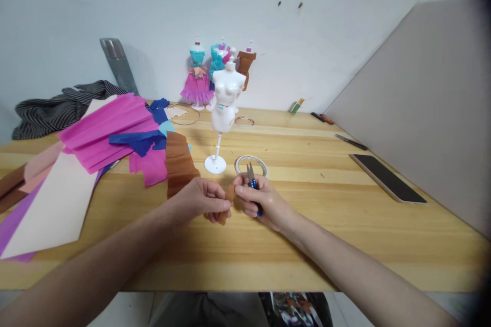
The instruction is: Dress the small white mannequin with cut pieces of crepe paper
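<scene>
Between finger and thumb, my left hand (209,198) pinches a small strip of brown crepe paper (229,195). My right hand (264,199) is closed around blue-handled thread snips (252,180), their blades pointing up and away from me. Its thumb and forefinger also meet at the strip's upper end. Just beyond my hands lies a roll of white tape (252,159), flat on the table. A white mini dress form (226,97) stands upright behind it on a round base. To the left of my hands rests a larger brown crepe paper sheet (180,161).
Pink crepe paper (111,127), blue scraps (141,140) and a cream sheet (57,209) pile up on the left. Dressed mini forms (197,69) stand by the wall. A phone (387,178) and a craft knife (351,141) lie at right. Below the table edge is a scrap bag (299,309).
</scene>
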`<state>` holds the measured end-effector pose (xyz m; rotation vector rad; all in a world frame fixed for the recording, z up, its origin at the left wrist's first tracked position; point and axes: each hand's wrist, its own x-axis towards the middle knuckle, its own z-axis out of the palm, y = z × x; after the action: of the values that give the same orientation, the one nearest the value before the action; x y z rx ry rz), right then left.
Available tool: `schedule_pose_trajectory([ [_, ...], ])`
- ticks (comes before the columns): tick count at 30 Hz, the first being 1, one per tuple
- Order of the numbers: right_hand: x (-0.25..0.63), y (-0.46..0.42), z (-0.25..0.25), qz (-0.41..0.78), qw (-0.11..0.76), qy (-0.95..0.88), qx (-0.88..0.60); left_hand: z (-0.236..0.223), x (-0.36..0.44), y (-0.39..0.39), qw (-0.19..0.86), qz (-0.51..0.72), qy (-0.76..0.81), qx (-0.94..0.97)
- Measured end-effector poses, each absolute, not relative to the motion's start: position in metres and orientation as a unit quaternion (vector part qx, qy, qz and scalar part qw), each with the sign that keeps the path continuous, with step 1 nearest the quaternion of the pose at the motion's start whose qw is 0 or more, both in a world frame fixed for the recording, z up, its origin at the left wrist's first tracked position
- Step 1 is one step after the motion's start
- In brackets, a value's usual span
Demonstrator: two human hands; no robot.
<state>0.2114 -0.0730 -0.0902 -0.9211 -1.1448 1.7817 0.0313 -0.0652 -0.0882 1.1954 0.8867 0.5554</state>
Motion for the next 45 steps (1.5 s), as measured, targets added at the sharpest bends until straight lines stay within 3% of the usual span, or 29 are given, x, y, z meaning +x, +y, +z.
schedule_pose_trajectory([
  [6,0.212,-0.072,-0.092,0.617,0.407,-0.521,-0.427,-0.087,0.033,-0.064,0.686,0.435,0.433,0.391],
  [12,0.204,-0.075,-0.095,0.61,0.415,-0.519,-0.431,-0.08,0.039,-0.067,0.693,0.501,0.415,0.312],
  [30,0.203,-0.072,-0.096,0.624,0.421,-0.523,-0.399,-0.084,0.043,-0.072,0.735,0.454,0.386,0.323],
  [39,0.209,-0.073,-0.091,0.575,0.461,-0.531,-0.419,-0.081,0.043,-0.072,0.708,0.521,0.374,0.295],
  [45,0.21,-0.075,-0.095,0.579,0.421,-0.545,-0.437,-0.077,0.044,-0.071,0.692,0.565,0.351,0.28],
])
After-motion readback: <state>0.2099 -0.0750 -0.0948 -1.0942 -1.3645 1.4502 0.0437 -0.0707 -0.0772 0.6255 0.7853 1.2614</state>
